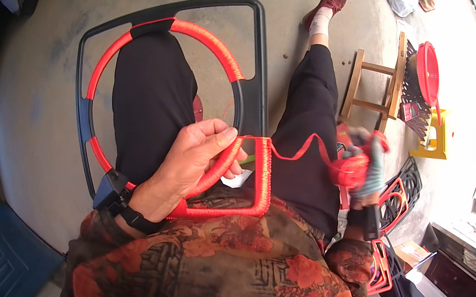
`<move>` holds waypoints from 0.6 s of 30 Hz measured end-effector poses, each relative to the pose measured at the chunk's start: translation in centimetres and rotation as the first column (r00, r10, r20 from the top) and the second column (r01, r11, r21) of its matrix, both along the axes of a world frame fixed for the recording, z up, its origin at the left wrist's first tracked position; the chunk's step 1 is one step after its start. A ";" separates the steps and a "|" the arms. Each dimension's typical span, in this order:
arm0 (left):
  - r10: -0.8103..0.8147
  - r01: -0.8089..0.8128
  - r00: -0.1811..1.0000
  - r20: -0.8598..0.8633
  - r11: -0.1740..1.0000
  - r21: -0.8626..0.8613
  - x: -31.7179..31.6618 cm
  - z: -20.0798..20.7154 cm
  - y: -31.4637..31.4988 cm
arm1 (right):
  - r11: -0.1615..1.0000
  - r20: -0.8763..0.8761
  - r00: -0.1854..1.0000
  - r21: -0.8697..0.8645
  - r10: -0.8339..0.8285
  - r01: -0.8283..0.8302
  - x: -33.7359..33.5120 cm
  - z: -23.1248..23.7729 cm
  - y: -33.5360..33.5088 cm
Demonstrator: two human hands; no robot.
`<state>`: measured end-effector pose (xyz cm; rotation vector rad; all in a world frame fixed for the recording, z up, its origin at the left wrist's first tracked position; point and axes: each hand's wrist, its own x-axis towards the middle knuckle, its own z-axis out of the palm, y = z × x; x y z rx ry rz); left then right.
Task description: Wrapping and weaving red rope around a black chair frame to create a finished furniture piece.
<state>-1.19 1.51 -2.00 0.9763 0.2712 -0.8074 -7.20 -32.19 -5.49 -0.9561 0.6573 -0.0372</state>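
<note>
A black frame (257, 31) with a ring inside it rests across my left leg. Red strip (209, 41) is wound tightly round parts of the ring and round the near right corner (262, 181). My left hand (193, 150), bare, is closed on the red-wrapped ring, thumb on top near where the ring meets the side bar. From there a loose red strip (301, 153) runs in a wavy line to my right hand (372, 172). That hand wears a grey-green glove, smeared by motion, and is closed round a bundle of red strip (349, 170).
A wooden stool (370, 105) lies at the right beyond my leg. Near it are a red plastic basket (427, 74) and a yellow stool (438, 142). More red-and-black frames (392, 207) lean by my right elbow. At lower left is a dark blue panel (9, 251).
</note>
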 end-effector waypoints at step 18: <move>-0.265 0.177 0.893 0.364 0.950 0.258 1.1 1.0 0.7 | 0.000 -0.300 0.290 -0.695 0.909 -0.719 -0.1 7.8 1.9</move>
